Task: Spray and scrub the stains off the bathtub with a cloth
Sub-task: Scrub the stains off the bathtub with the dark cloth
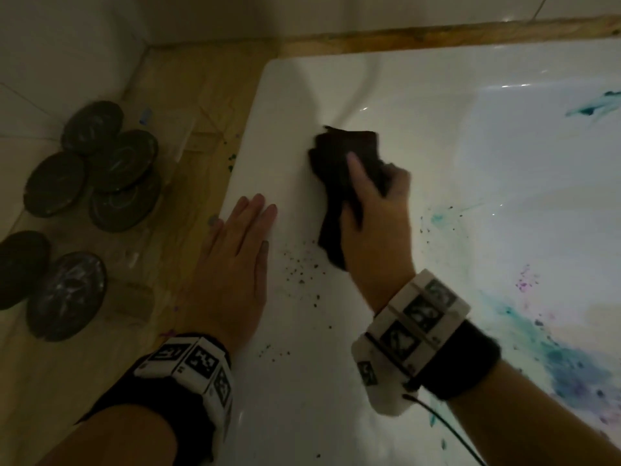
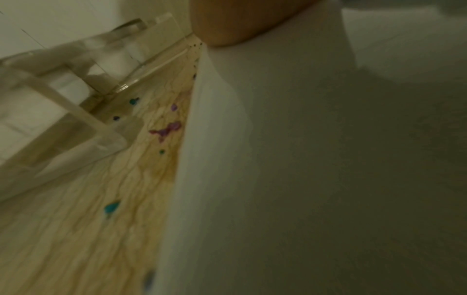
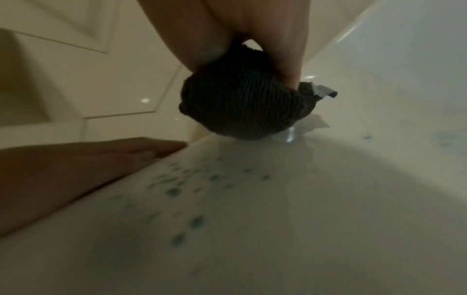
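Here my right hand (image 1: 376, 227) grips the dark cloth (image 1: 339, 183) — fingers curled round it, bunched against the white bathtub rim (image 1: 302, 331). My left hand (image 1: 232, 264) lies flat beside it, fingers straight, palm on the rim's outer edge. Dark-green specks (image 1: 299, 267) dot the rim between my hands — teal and purple stains (image 1: 571, 358) smear the tub's inside. Round dark lids (image 1: 111, 163) sit on the floor.

light: dim, brighter to the right | walls: pale glossy tiles (image 1: 403, 11) | ledge: beige veined stone surround (image 1: 188, 136), flecked teal and purple | dark round discs (image 1: 111, 163) clustered on the surround below the tiled corner
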`<state>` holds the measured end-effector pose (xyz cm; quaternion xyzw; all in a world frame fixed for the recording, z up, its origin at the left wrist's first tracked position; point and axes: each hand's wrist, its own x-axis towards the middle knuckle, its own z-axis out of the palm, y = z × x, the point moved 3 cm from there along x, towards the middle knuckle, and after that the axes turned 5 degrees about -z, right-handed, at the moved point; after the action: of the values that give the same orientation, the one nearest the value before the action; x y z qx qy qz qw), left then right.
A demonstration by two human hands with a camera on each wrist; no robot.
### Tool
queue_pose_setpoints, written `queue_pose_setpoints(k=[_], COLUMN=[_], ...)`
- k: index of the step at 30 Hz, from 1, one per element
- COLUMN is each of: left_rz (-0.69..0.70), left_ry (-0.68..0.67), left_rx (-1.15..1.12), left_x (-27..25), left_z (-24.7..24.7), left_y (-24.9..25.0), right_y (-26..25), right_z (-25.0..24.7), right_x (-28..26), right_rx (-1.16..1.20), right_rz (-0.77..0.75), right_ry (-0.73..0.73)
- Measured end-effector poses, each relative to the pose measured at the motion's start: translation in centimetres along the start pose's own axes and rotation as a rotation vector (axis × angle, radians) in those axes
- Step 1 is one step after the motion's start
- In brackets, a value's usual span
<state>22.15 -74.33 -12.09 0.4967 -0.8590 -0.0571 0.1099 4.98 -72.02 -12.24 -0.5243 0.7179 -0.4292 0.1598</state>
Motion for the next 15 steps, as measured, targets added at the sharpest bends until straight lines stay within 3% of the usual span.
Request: queue_pose_setpoints(k=[2,5,10,15], left_rz=[0.003,0.024,0.005,0.004], left_ry=[0.013,0.029,0.012,0.021], left_rx=[-0.007,-0.006,-0.022,-0.002], left_x=[0.1,0.2,0.1,0.1], left_z=[0.1,0.1,0.1,-0.1], left_y=[-0.1,-0.2,-0.1,0.1], right_y=[-2.3,-2.5,2.3,1.5], right_z=[2.2,4.3,2.2,-0.7], right_x=[-1.6,-2.5,-0.1,-1.0], right_rx=[-0.016,-0.142,-0.232,0.072], right_rz=[-0.104,-0.101,0.133,0.125], right_ry=[-0.05,-0.142,-0.223,-0.12])
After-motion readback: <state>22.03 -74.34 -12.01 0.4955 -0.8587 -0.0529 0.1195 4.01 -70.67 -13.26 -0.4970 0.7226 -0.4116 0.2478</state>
